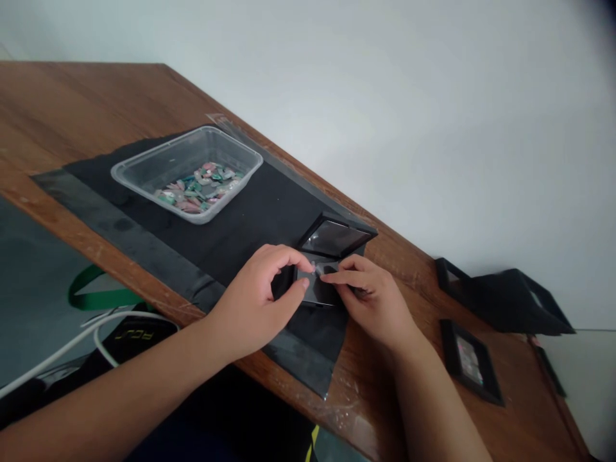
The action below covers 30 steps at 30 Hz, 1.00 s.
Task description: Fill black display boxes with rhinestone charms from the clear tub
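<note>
A small black hinged case stands open on the dark mat, its windowed lid (337,237) raised and its greyish base (317,292) lying flat. Over the base's left edge is my left hand (257,298), thumb and forefinger curved with a gap between their tips. A tiny pale, shiny piece (317,268) shows between the fingertips of both hands, too small to name. From the right, my right hand (375,298) reaches in with its forefinger stretched out to that piece and its thumb apart below. Whether either hand grips the piece cannot be made out.
A clear plastic tub (187,151) with many pink, green and white chips (199,186) stands on the black mat (255,221). Right on the wooden table (414,269) are a black framed case (471,362) and more black cases (505,298). A white wall rises behind.
</note>
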Motion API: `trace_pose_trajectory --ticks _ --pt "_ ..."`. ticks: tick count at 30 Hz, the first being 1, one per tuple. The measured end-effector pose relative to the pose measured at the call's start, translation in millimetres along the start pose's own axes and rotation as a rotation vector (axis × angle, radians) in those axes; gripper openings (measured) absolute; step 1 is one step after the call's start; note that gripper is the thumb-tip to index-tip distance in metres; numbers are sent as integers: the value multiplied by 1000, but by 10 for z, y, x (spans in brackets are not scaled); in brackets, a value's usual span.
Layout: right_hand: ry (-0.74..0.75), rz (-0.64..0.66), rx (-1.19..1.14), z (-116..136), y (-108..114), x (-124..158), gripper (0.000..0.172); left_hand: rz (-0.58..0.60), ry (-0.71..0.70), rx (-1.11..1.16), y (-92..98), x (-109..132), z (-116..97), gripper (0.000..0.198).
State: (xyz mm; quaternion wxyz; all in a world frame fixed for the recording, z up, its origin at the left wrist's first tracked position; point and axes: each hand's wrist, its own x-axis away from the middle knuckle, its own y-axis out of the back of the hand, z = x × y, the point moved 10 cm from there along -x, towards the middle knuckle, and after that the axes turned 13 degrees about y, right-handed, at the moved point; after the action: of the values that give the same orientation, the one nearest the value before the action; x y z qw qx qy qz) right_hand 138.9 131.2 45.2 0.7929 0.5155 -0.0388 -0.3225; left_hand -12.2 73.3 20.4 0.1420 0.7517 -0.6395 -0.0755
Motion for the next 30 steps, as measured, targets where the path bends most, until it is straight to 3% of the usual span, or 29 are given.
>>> trace_pose_trajectory --ticks 24,30 --pt "-60 -17 51 -23 14 3 21 -1 19 12 -28 1 62 9" --pt "-80 -21 41 7 7 -18 13 -19 -1 -20 -25 0 41 10"
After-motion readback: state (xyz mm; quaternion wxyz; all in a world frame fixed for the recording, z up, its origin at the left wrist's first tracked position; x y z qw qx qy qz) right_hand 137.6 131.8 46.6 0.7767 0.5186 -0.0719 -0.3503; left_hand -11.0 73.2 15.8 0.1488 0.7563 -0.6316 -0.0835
